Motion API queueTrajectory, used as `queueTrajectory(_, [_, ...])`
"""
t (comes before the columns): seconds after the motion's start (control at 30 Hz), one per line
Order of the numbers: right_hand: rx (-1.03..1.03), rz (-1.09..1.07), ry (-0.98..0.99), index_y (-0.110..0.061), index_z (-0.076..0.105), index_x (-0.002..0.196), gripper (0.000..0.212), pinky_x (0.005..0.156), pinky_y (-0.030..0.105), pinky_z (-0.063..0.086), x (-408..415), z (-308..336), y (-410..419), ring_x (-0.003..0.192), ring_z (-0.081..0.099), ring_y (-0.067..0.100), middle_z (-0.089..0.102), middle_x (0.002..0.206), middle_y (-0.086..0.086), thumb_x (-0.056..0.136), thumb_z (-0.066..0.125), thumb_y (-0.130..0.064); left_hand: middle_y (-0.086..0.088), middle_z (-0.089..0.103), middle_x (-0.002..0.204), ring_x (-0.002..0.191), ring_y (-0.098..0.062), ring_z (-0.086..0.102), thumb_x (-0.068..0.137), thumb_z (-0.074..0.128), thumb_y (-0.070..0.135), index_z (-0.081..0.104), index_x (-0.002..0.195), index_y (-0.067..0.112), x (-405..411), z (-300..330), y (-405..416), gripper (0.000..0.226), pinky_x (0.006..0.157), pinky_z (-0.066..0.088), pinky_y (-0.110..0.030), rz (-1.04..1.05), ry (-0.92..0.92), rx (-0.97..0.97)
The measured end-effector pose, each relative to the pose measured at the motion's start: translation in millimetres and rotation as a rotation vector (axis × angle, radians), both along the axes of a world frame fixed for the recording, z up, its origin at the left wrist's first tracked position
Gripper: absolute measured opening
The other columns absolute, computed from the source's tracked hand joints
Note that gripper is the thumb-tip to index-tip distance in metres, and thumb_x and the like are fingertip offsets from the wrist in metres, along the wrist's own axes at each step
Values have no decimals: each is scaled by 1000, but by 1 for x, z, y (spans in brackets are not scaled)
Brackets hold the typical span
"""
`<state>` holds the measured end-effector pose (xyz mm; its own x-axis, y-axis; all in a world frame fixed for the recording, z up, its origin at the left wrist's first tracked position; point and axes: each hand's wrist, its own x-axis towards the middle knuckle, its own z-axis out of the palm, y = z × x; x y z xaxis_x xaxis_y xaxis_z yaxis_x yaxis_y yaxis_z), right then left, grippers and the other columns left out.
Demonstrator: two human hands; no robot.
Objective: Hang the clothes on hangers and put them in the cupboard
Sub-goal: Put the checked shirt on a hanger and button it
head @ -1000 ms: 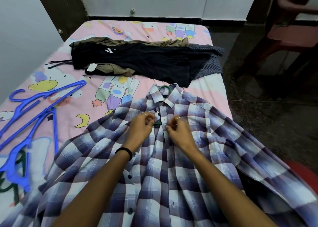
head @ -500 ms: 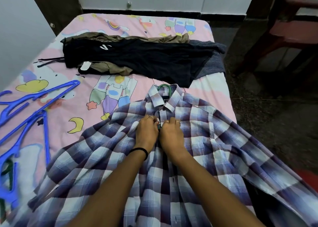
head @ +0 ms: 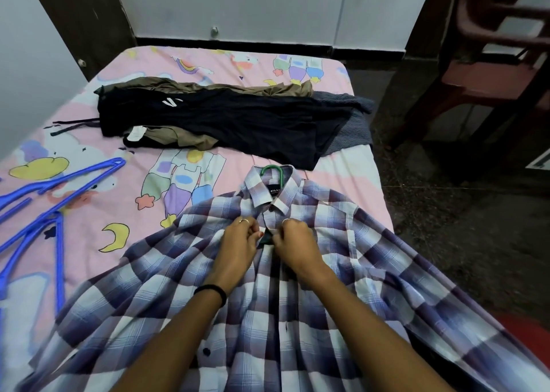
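Pinching the front placket of the plaid shirt (head: 297,317) just below the collar, both hands work close together: left hand (head: 238,249) with fingers curled onto the left edge of the opening, right hand (head: 294,246) curled onto the right edge, a narrow dark gap between them. Shirt lies spread flat, front up, across the near end of the bed (head: 89,243), sleeves trailing off toward the right. Green hanger hook (head: 272,170) pokes out of the collar; rest of that hanger hidden inside the shirt. Black band on the left wrist, ring on each hand. Blue hangers (head: 44,207) lie on the pink cartoon-print sheet at far left, well apart from the shirt. Pile of dark clothes (head: 223,121) sits across the far half of the bed, black piece on top of olive ones. White cupboard doors (head: 238,4) stand beyond the bed. Reddish chair (head: 491,64) on the floor at right.
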<state>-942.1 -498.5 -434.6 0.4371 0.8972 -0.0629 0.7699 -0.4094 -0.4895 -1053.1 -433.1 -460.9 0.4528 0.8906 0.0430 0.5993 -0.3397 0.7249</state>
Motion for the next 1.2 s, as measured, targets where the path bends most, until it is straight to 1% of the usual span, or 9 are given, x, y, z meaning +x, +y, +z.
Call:
queueTrajectory(0.17, [72, -76, 221, -15, 32, 54, 43, 54, 29, 27, 6, 8, -7, 61, 44, 24, 44, 60, 4, 89, 58, -18, -4, 57, 81, 76, -21, 54, 90, 59, 5, 54, 80, 12, -7, 13, -11, 13, 66, 38, -26, 42, 40, 69])
queueTrajectory(0.23, [55, -51, 263, -8, 46, 58, 35, 49, 26, 27, 11, 11, -13, 56, 43, 18, 47, 57, 4, 89, 59, -18, -7, 62, 81, 77, -24, 59, 90, 60, 7, 57, 80, 11, -7, 18, -13, 11, 68, 47, -35, 51, 76, 63])
queueTrajectory(0.33, [33, 53, 262, 0, 66, 82, 20, 57, 23, 28, 15, 14, -18, 69, 50, 17, 58, 73, 7, 91, 59, -17, -9, 65, 83, 78, -25, 62, 90, 62, 10, 58, 81, 10, -7, 27, -19, 10, 70, 51, -37, 53, 144, 48])
queueTrajectory(0.53, [4, 156, 384, -14, 61, 85, 10, 52, 7, 34, 13, 16, -18, 61, 47, 1, 54, 66, -9, 93, 61, -19, -10, 69, 74, 73, -25, 66, 85, 64, 4, 60, 73, 16, -7, 36, -20, 17, 67, 52, -30, 102, 95, -104])
queueTrajectory(0.67, [66, 71, 502, -9, 66, 85, 9, 62, 22, 41, 8, 7, -14, 65, 51, 9, 61, 72, 1, 90, 64, -16, -5, 68, 70, 68, -18, 67, 86, 65, -1, 66, 78, 13, -10, 40, -21, 16, 67, 56, -27, 123, -153, -281])
queueTrajectory(0.73, [105, 6, 565, -11, 66, 82, 6, 58, 20, 40, 4, 3, -14, 60, 50, 7, 60, 68, -1, 88, 63, -13, -7, 69, 72, 73, -24, 70, 85, 66, -2, 67, 79, 12, -11, 37, -23, 16, 73, 58, -34, 156, -238, -340])
queueTrajectory(1.0, [218, -95, 671, -20, 59, 77, 11, 63, 29, 44, -9, -11, -14, 61, 50, 9, 59, 68, -5, 87, 60, -16, -6, 71, 72, 73, -24, 70, 82, 69, -2, 66, 73, 25, -9, 33, -27, 29, 79, 57, -37, 203, -307, -343])
queueTrajectory(1.1, [269, -112, 741, -16, 63, 83, 9, 62, 25, 43, -13, -16, -16, 61, 51, 6, 60, 69, -6, 91, 59, -17, -3, 70, 73, 74, -21, 70, 83, 69, -1, 69, 78, 20, -9, 34, -28, 22, 75, 57, -31, 195, -277, -313])
queueTrajectory(1.2, [301, -134, 772, -13, 64, 87, 9, 67, 24, 46, -16, -22, -19, 67, 55, 4, 64, 74, -4, 92, 60, -19, -2, 69, 77, 69, -7, 65, 84, 68, 0, 72, 89, 8, -9, 38, -32, 11, 63, 47, -6, 193, -210, -233])
